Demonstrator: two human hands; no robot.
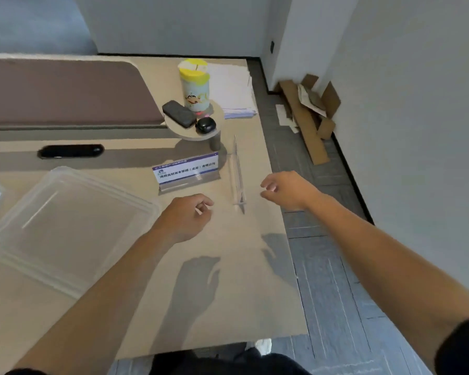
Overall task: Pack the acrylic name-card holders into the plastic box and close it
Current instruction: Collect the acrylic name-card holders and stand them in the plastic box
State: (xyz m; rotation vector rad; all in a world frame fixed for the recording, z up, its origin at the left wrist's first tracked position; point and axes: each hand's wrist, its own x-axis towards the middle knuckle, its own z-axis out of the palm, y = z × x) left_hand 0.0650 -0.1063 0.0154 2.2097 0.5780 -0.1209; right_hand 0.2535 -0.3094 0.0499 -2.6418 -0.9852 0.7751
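Card holder (pixel 187 171): centre of frame, upright on surface (pixel 241 280), printed card inside.
Clear holder (pixel 237 180): just right of it, seen edge-on.
Plastic box (pixel 65 226): left of frame, translucent; lid on or off, can't tell.
L grip (pixel 184 215): btw box & holders, fingers loosely curled, holding nothing.
R grip (pixel 287 190): right of clear holder, loosely curled, holding nothing.
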